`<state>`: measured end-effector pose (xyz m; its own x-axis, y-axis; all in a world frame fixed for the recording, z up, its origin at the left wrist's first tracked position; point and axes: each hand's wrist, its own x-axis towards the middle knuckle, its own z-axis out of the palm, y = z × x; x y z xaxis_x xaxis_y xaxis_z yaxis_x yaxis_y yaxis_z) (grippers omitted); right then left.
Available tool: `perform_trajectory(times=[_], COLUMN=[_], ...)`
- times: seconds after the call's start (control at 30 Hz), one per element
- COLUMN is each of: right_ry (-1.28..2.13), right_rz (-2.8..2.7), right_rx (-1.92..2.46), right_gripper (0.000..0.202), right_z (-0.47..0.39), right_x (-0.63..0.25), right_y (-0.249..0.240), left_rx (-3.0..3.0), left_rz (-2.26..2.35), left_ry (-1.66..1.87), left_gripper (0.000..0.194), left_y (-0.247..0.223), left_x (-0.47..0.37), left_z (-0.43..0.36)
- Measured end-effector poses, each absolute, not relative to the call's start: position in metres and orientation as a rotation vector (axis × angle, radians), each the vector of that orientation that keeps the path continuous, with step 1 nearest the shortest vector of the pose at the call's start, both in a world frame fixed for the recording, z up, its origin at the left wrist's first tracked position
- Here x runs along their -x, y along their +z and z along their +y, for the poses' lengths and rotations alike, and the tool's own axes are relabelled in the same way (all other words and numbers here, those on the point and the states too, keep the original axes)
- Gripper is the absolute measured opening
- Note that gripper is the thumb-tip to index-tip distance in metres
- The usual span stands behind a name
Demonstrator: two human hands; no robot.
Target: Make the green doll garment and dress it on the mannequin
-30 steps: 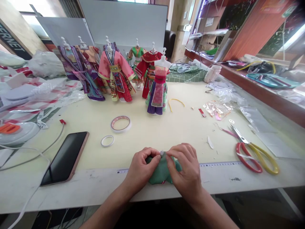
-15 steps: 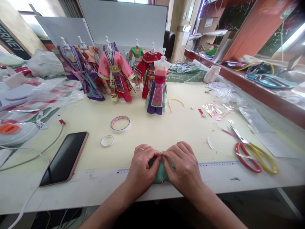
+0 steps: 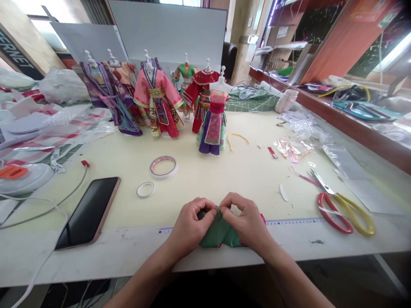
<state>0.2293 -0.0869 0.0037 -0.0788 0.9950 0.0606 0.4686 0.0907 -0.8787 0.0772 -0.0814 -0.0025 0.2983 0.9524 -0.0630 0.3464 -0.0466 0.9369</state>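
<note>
A small piece of green cloth [image 3: 215, 234] with bits of red at its edge lies at the front of the table. My left hand [image 3: 196, 220] pinches its upper edge between thumb and forefinger. Right beside that grip, my right hand [image 3: 244, 219] pinches the same edge, fingertips nearly touching those of the left. Part of the cloth is hidden behind both hands. Under them runs a ruler strip [image 3: 297, 221] along the table.
Small dressed mannequins stand at the back, one with a purple skirt [image 3: 210, 132] nearest. To the left are a phone [image 3: 88, 213], a tape roll [image 3: 173, 170] and a smaller ring [image 3: 145, 189]. Scissors [image 3: 343, 209] lie at right, with plastic bags [image 3: 295, 147] beyond.
My right hand's fingers have bunched into a raised pinch. More of the green cloth shows between and below the hands, and pink-red shows beyond my right hand.
</note>
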Motion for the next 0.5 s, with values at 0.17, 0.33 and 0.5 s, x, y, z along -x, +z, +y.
perform_trajectory(times=[0.17,0.33,0.5], right_ry=[1.117,1.178,0.925], right_rz=[-1.527,-1.481,-1.603], right_rx=[1.423,1.395,1.447], right_gripper=[0.011,0.012,0.012], right_z=[-0.0860,-0.0854,-0.0892], right_x=[-0.2309,-0.2303,-0.2272], right_y=[0.0026,0.0010,0.0010], left_rx=[-1.477,-1.479,-1.674], left_rz=[1.180,1.197,1.275], left_ry=[0.777,0.769,0.790], left_gripper=[0.015,0.015,0.012], left_y=[-0.0028,-0.0018,-0.0009], left_x=[-0.0756,-0.0760,-0.0764], left_z=[-0.0822,-0.0825,-0.0816])
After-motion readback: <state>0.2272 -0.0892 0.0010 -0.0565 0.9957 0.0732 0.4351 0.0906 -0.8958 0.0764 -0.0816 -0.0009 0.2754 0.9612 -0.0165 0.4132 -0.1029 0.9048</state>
